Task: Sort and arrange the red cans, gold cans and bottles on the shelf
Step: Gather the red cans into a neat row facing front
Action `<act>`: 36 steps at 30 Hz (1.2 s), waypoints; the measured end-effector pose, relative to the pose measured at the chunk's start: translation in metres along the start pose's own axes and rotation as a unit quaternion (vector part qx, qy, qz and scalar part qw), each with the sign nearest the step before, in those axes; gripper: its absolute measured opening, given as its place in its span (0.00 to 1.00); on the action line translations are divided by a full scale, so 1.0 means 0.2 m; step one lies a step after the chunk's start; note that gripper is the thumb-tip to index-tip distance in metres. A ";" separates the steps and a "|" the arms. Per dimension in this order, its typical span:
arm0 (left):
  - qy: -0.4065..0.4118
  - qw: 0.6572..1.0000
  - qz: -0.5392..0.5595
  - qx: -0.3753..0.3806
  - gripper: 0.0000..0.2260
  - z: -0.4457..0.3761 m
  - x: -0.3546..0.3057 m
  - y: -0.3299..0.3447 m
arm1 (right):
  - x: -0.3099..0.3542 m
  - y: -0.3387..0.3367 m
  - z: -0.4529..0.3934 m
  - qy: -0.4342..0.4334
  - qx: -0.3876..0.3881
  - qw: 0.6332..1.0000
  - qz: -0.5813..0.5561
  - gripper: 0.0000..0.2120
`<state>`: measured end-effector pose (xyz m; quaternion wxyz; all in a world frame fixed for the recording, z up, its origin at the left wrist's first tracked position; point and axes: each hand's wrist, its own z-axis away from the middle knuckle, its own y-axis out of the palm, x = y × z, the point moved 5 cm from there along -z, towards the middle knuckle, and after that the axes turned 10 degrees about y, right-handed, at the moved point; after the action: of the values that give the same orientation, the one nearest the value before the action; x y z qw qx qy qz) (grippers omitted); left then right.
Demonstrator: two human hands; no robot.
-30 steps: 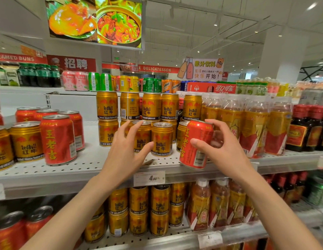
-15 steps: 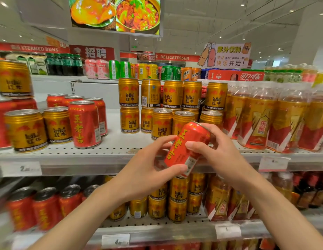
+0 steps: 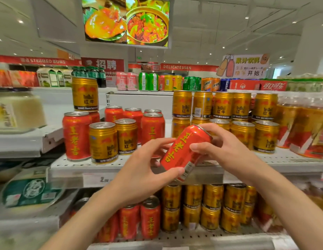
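The red can [image 3: 184,152] in my hands reads 王老吉. The gold cans [image 3: 103,143] say RedBull 红牛. The red banners [image 3: 177,67] read "STEAMED BUNS", "DELICATESSEN" and 招聘.

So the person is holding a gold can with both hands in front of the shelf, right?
Not quite. The head view shows a red metal can with yellow writing, tilted, held by the left hand and right hand in front of the white shelf.
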<state>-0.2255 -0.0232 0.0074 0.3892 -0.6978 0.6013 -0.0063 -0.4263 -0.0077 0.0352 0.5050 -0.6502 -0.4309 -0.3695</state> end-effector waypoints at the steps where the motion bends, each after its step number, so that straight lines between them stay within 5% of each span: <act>1: 0.002 1.000 -0.009 0.000 0.28 0.02 0.03 -0.06 | 0.03 0.07 -0.02 0.002 0.003 1.000 0.001 0.24; 14: 0.011 0.995 -0.097 -0.014 0.32 0.14 0.17 -0.36 | 0.20 0.46 -0.09 -0.041 0.050 0.997 0.047 0.26; 18: -0.009 0.994 -0.100 -0.041 0.36 0.17 0.18 -0.40 | 0.17 0.36 -0.15 -0.032 -0.050 0.998 0.029 0.20; 22: -0.017 0.993 -0.094 -0.068 0.37 0.19 0.18 -0.42 | 0.05 0.37 -0.20 -0.011 -0.170 0.967 0.192 0.26; 36: -0.077 0.980 -0.127 -0.135 0.34 0.32 0.18 -0.57 | 0.05 0.41 -0.22 -0.102 -0.203 0.938 0.262 0.29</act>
<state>-0.0901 -0.0227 0.0088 0.3326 -0.8131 0.4711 0.0795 -0.3487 -0.0591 0.0258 0.3949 -0.8628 -0.2103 -0.2354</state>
